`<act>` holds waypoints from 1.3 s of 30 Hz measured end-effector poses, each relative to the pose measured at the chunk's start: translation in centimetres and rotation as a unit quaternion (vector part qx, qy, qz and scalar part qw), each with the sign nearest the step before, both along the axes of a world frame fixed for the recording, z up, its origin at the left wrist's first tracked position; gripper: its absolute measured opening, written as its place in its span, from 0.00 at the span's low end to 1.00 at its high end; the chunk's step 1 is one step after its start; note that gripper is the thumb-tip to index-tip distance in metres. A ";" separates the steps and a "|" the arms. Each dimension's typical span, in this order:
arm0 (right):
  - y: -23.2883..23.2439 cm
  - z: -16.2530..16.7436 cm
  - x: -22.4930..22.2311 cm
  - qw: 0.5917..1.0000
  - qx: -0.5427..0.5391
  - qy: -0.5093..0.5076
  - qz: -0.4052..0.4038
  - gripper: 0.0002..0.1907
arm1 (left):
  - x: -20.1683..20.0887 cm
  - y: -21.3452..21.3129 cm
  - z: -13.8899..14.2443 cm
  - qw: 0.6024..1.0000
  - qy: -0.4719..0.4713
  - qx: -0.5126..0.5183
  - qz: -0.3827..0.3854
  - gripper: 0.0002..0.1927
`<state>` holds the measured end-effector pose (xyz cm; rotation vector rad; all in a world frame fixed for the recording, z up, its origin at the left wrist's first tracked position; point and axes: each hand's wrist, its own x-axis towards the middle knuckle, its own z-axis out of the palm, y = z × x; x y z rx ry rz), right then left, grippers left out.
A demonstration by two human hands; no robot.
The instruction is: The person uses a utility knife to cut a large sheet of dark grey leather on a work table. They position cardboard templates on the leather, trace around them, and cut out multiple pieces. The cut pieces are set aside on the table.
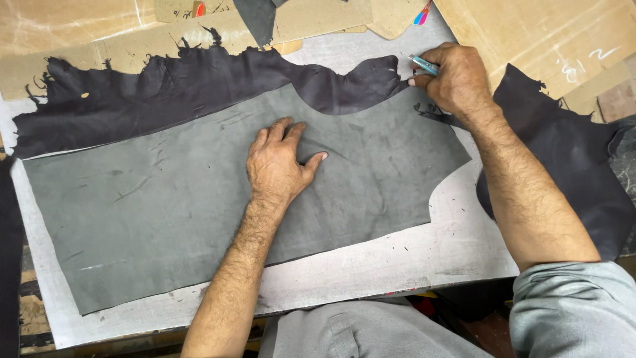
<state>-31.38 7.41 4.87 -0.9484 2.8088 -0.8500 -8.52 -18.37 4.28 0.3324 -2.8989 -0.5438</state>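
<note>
**Risk points: cutting leather around a pattern**

The dark hide (165,93) lies along the far edge of the surface (411,258), its ragged border running off to the left. The grey pattern (199,199) lies flat over it and covers most of the surface; the hide shows only beyond the pattern's far edge.

The left hand (278,162) is spread, palm down, on the middle of the pattern. The far left end of the pattern is unweighted. If that end creeps or lifts, the outline would likely drift from the hide beneath.

The right hand (450,76) is closed around a knife (424,65) with a light blue handle, at the pattern's upper right corner, where the hide narrows to a point. The blade tip is hidden by the fingers. A stroke drawn toward the left hand could reach its thumb, which points right. At the narrow point the hide may bunch or tear under the blade.

Further right, a second dark hide (563,166) lies under the right forearm; a forearm shift could drag it into the cutting line.
</note>
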 end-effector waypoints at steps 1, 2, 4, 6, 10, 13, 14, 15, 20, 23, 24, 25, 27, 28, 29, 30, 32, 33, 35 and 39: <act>-0.1 -0.1 -0.5 0.999 0.022 -0.038 -0.014 0.11 | -0.2 0.0 0.0 1.000 -0.009 -0.003 0.002 0.35; -0.1 -0.2 -0.8 0.996 0.044 -0.075 -0.028 0.09 | -0.4 0.1 0.1 1.000 -0.018 -0.006 0.003 0.35; -0.1 -0.4 -1.3 0.991 0.091 -0.090 -0.023 0.08 | -0.7 0.1 0.1 1.000 -0.026 -0.012 0.005 0.36; -0.1 -0.6 -1.7 0.988 0.143 -0.046 0.023 0.11 | -1.0 0.2 0.1 0.999 -0.032 -0.014 0.005 0.37; 0.0 -1.4 -2.7 0.980 0.185 0.019 0.070 0.12 | -1.6 0.1 0.2 0.999 -0.037 -0.020 0.001 0.37; -0.1 -1.7 -3.1 0.977 0.199 0.040 0.067 0.13 | -1.8 0.2 0.3 0.999 -0.038 -0.008 0.001 0.37; -0.1 -1.6 -3.1 0.980 0.186 0.039 0.063 0.14 | -2.0 0.1 0.3 0.999 -0.037 -0.003 0.000 0.36; -0.2 -1.4 -3.0 0.982 0.171 0.038 0.063 0.14 | -2.1 -0.2 0.3 1.000 -0.027 0.009 -0.010 0.35; -1.2 0.5 -0.1 0.994 0.063 -0.090 -0.022 0.15 | -2.7 -2.7 0.7 0.999 0.017 0.043 -0.027 0.28; -3.8 0.9 2.8 0.972 -0.054 -0.226 -0.044 0.13 | -3.5 -4.4 0.6 0.996 0.012 0.079 -0.037 0.18; -5.3 0.3 4.5 0.968 -0.101 -0.224 -0.042 0.13 | -3.9 -4.9 0.3 0.996 0.030 0.072 -0.042 0.17; -6.8 -0.1 6.0 0.963 -0.146 -0.221 -0.041 0.14 | -4.5 -5.4 0.0 0.995 0.050 0.066 -0.048 0.16; -10.1 -1.1 8.8 0.988 -0.113 -0.090 -0.054 0.15 | -5.4 -6.2 -0.9 0.993 0.084 0.056 -0.059 0.15; -11.7 -1.7 9.7 0.990 -0.112 -0.062 -0.057 0.17 | -5.8 -6.4 -1.4 0.992 0.098 0.051 -0.065 0.16; -13.1 -2.1 10.4 0.991 -0.112 -0.033 -0.059 0.20 | -6.1 -6.6 -2.0 0.990 0.113 0.047 -0.070 0.16; -14.4 -2.4 10.7 0.992 -0.113 -0.001 -0.051 0.21 | -6.3 -6.8 -2.5 0.990 0.115 0.046 -0.072 0.16; -16.5 -2.8 11.0 0.991 -0.114 0.064 -0.032 0.22 | -6.5 -6.9 -3.6 0.989 0.120 0.044 -0.073 0.17; -17.2 -2.8 10.9 0.992 -0.103 0.058 -0.030 0.22 | -6.6 -6.9 -4.1 0.988 0.129 0.031 -0.076 0.17; -18.3 -2.8 10.6 0.995 -0.082 0.044 -0.026 0.21 | -6.5 -7.0 -4.9 0.986 0.143 0.006 -0.081 0.16; -18.7 -2.5 10.0 0.998 -0.036 0.018 -0.039 0.21 | -6.4 -7.2 -5.9 0.985 0.147 -0.022 -0.087 0.16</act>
